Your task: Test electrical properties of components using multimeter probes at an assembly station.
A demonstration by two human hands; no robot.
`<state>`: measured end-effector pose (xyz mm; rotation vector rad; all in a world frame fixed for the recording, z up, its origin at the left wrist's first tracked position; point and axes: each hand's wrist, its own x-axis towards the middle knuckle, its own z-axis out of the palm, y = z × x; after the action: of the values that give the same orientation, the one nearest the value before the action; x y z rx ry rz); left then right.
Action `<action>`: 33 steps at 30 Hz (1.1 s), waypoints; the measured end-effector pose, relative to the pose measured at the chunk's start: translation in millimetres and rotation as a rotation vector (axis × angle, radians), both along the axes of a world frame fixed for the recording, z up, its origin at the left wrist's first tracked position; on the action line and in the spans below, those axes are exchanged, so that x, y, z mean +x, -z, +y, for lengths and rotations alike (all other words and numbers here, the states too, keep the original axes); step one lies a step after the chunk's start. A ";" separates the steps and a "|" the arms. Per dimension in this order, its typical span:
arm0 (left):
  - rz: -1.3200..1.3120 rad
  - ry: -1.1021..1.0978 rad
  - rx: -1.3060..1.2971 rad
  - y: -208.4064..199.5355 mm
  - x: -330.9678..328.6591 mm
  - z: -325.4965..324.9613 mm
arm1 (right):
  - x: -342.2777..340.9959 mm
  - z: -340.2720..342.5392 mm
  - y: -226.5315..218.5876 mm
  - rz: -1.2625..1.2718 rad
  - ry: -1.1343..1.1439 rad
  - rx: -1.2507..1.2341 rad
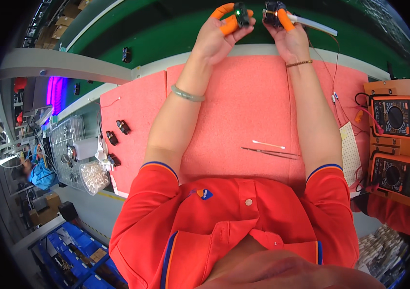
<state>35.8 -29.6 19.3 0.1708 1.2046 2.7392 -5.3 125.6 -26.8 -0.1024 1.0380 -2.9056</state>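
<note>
Over the green belt (161, 33), beyond the pink mat (238, 101), both of my hands are raised. My left hand (218, 38), with orange finger cots, grips a small black module (241, 15) showing a green light. Close beside it, my right hand (289, 36) has its fingers closed round another black module (271, 14) with a small light on it. A white tube-like stick (316, 25) extends rightward from this hand, with a thin wire at its far end; whether the fingers grip it I cannot tell.
Tweezers (270, 152) and a cotton swab (268, 144) lie on the mat. Black modules (123, 126) rest at its left, near a tub of small white pieces (94, 177). Two multimeters (396, 118) stand in an orange holder at right, with loose leads. Another module (126, 54) sits on the belt.
</note>
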 end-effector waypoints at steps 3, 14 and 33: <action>-0.123 -0.003 0.114 13.0 -8.1 -4.2 | 6.3 -5.9 -23.5 -0.098 0.023 -0.104; 0.189 -0.494 -1.463 38.0 -49.6 9.7 | -3.3 1.5 -3.3 -0.004 0.079 -0.059; 0.070 -0.437 -1.264 16.4 -16.6 -129.5 | 8.3 -11.5 -11.5 -0.020 -0.006 -0.034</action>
<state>19.3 -159.1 2.9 -0.1658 2.9119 1.6632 3.0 114.0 -15.3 -0.0769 0.9835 -2.9132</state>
